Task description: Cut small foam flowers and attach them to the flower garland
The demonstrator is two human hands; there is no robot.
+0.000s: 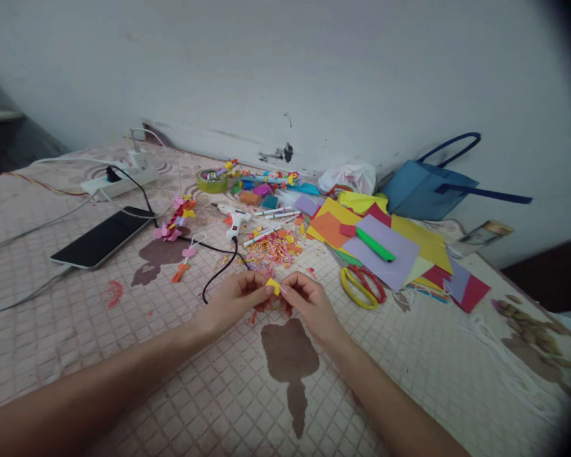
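Note:
A small yellow paper piece (273, 286) is held between both hands near the middle of the view. My left hand (240, 295) pinches its left side between thumb and fingers. On its right side, the thumb and fingers of my right hand (307, 297) are closed on the same piece. Just beyond the hands lies a heap of colourful paper scraps (276, 249). A white glue gun (238, 221) rests behind them, its black cord curving towards my left hand. To the right of my right hand are scissors (359, 289) with yellow and red handles.
Coloured sheets (385, 244) with a green cutter (375, 245) lie at the right, before a blue bag (421, 190). At the left are a phone (102, 240) and a white power strip (118, 183). Green tape (212, 181) and white sticks (266, 235) sit farther back.

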